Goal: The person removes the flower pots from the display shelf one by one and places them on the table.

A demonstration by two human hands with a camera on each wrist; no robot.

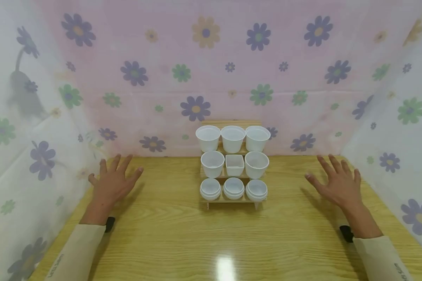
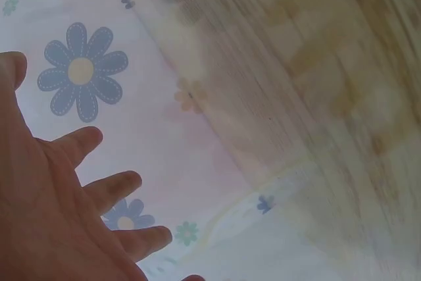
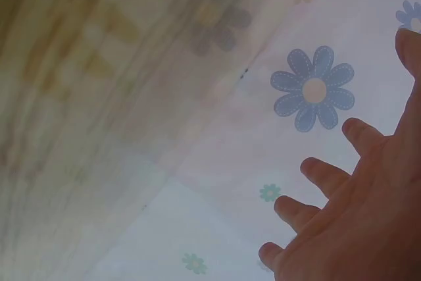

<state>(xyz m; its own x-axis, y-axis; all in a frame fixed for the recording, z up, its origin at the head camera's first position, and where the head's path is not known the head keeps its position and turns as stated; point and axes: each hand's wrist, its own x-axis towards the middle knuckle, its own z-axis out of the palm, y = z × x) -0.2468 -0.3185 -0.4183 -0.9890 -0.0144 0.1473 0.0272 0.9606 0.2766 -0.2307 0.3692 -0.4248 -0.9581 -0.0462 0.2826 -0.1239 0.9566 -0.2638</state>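
Note:
My left hand (image 1: 113, 186) is spread with its fingers apart at the left side of the table, holding nothing. On the right side my right hand (image 1: 340, 185) is spread the same way, also holding nothing. Between them, toward the back, stands a stepped wooden rack (image 1: 232, 200) with three tiers. White round cups (image 1: 233, 139) line its top tier. On the middle tier a square white cup (image 1: 234, 165) sits between two round ones (image 1: 212, 164). Small white ridged pots (image 1: 233, 189) fill the bottom tier. Both wrist views show the spread fingers against the flowered cloth; the rack is in neither.
A wood-grain table (image 1: 168, 242) spreads below the hands, with a bright reflection near its front. Flower-printed cloth (image 1: 168, 47) stands as a wall behind it and along both sides. A dark shadow (image 1: 24, 93) falls on the left cloth.

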